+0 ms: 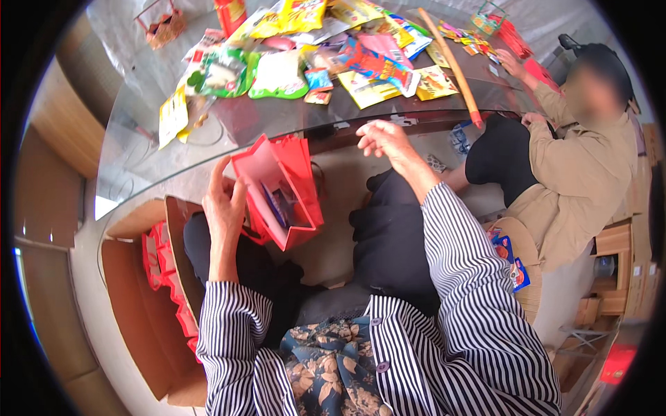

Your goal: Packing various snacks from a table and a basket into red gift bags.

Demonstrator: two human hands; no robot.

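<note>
A red paper gift bag (pixel 302 171) sits tilted between my knees, below the glass table's edge. Its mouth faces up and shows a pale lining with dark, shiny packets (pixel 281 203) inside. At the bag's left rim is my left hand (pixel 225 200), thumb and index finger apart; whether the other fingers grip the bag is hidden. To the right of the bag, my right hand (pixel 385 140) hovers by the table edge. Its fingers are loosely bent and spread, with nothing visible in them. Snack packets lie beyond, among them a white-and-green pack (pixel 278 75) and a blue-and-red one (pixel 377 65).
The glass table (pixel 291 117) holds the packets and a long wooden stick (pixel 451 62). On my left stands an open cardboard box (pixel 135 312) with red bags (pixel 169 270). A co-worker in a tan jacket (pixel 577 161) sits at right, one hand near small sweets (pixel 468 39).
</note>
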